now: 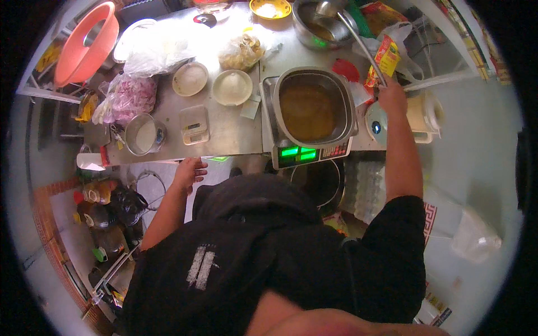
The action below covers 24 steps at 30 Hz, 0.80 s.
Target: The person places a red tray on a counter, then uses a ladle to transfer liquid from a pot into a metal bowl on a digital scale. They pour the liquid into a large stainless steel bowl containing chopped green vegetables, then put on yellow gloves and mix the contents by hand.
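Observation:
My right hand (393, 98) grips the end of a long metal ladle (357, 38). The ladle's bowl is at the steel pot (300, 14) at the back, which holds brownish liquid. Nearer to me, a square metal basin (352, 96) of brown liquid rests on a digital scale (275, 155) with lit green displays. My left hand (191, 172) hangs just in front of the table's edge, holding nothing, its fingers loosely bent and slightly apart. Closest to it on the table are a small pocket scale (194, 122) and a metal cup (157, 140) with white contents.
Two shallow bowls (190, 80) stand mid-table, beside a bag of yellowish pieces (239, 52). A bag of pink-purple pieces (130, 94) and an orange plastic basin (80, 54) are at left. A yellow bowl (271, 17) sits at the back. Bottles (98, 193) crowd the lower left.

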Tool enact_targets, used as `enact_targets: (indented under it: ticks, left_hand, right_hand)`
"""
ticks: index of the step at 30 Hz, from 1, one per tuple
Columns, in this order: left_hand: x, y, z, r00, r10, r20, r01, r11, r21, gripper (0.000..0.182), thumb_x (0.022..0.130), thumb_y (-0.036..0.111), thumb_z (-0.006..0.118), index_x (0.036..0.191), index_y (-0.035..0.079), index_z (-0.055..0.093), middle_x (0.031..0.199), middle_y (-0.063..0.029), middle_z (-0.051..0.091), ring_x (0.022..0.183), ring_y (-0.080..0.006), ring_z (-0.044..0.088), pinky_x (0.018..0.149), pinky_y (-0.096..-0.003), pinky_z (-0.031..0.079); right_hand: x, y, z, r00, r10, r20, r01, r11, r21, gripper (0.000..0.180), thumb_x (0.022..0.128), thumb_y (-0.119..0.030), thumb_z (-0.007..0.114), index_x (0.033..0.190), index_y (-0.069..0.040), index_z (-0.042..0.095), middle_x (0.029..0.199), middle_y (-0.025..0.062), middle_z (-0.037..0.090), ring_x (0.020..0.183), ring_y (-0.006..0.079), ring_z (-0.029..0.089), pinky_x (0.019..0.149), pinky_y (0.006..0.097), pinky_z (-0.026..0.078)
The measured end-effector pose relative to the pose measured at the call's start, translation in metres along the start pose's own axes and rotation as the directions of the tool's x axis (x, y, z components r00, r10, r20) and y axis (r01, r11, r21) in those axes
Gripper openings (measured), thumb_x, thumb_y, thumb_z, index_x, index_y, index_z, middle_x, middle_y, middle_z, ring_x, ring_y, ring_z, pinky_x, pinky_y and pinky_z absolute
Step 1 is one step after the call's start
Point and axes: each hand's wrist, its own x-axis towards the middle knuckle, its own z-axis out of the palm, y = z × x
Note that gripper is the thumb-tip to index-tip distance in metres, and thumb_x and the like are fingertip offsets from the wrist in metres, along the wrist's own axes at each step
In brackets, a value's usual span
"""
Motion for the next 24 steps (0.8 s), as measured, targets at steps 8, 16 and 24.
enact_targets:
  ticks: [8, 16, 24]
  left_hand:
    - [-0.002, 0.023, -0.008, 0.995, 0.073, 0.070, -0.081, 0.989, 0.124, 0.029, 0.097, 0.039, 0.059, 0.112, 0.013, 0.055, 0.109, -0.0070, 0.070, 0.087, -0.0174, 0.063, 0.075, -0.0340, 0.048]
    - [0.003, 0.028, -0.023, 0.992, 0.049, 0.117, -0.071, 0.978, 0.195, 0.034, 0.099, 0.041, 0.058, 0.118, 0.013, 0.054, 0.116, -0.0065, 0.069, 0.094, -0.0204, 0.064, 0.080, -0.0384, 0.048]
    - [0.000, 0.028, -0.033, 0.985, 0.101, 0.138, -0.125, 0.976, 0.180, 0.026, 0.098, 0.038, 0.059, 0.106, 0.014, 0.056, 0.108, -0.0089, 0.070, 0.087, -0.0201, 0.064, 0.073, -0.0359, 0.049]
  right_hand:
    - [-0.027, -0.006, 0.018, 0.860, 0.114, 0.497, -0.478, 0.522, 0.707, 0.024, 0.098, -0.025, 0.057, 0.114, -0.009, 0.065, 0.074, 0.0073, 0.063, 0.052, 0.0193, 0.057, 0.043, 0.0338, 0.044]
    - [-0.082, -0.028, -0.033, 0.784, 0.092, 0.614, -0.587, 0.435, 0.683, 0.021, 0.102, -0.028, 0.051, 0.100, -0.010, 0.062, 0.074, -0.0016, 0.058, 0.047, 0.0070, 0.045, 0.038, 0.0245, 0.035]
    - [-0.112, -0.046, -0.042, 0.803, 0.108, 0.586, -0.579, 0.372, 0.725, 0.021, 0.098, -0.028, 0.053, 0.089, -0.011, 0.059, 0.065, -0.0032, 0.052, 0.047, 0.0077, 0.043, 0.042, 0.0270, 0.035]
